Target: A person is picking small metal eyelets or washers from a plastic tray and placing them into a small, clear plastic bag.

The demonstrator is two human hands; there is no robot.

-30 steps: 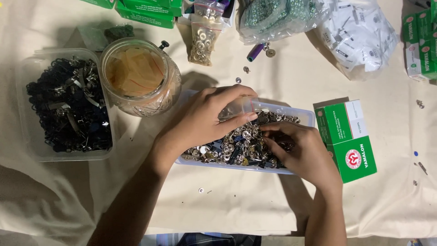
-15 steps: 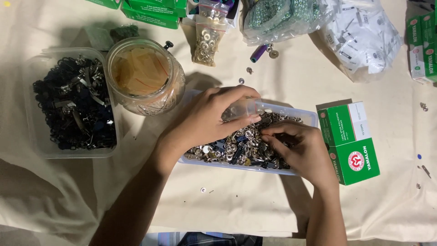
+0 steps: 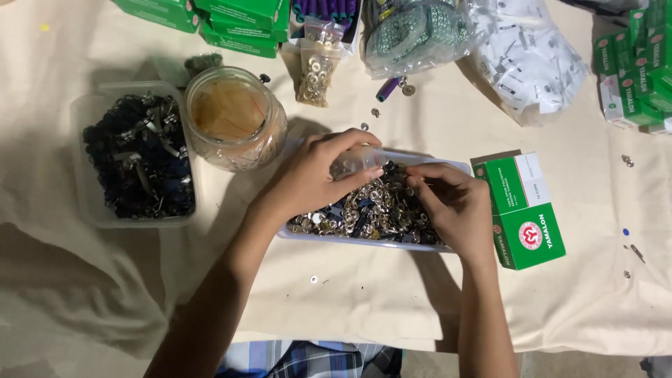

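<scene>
Lying lengthwise left-to-right, tray (image 3: 305,235) holds both hands (image 3: 316,176).

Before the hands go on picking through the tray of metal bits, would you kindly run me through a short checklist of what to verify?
1. Left hand over the tray, holding a small clear bag: ok.
2. Right hand in the metal bits, fingertips pinched: ok; whether it holds a piece, cannot tell.
3. Tray flat on the cloth: ok.
4. Bits all inside the tray: not ok, a few loose ones lie on the cloth.
5. Jar apart from the left arm: ok.
6. Green box beside the tray, closed: ok.
</scene>
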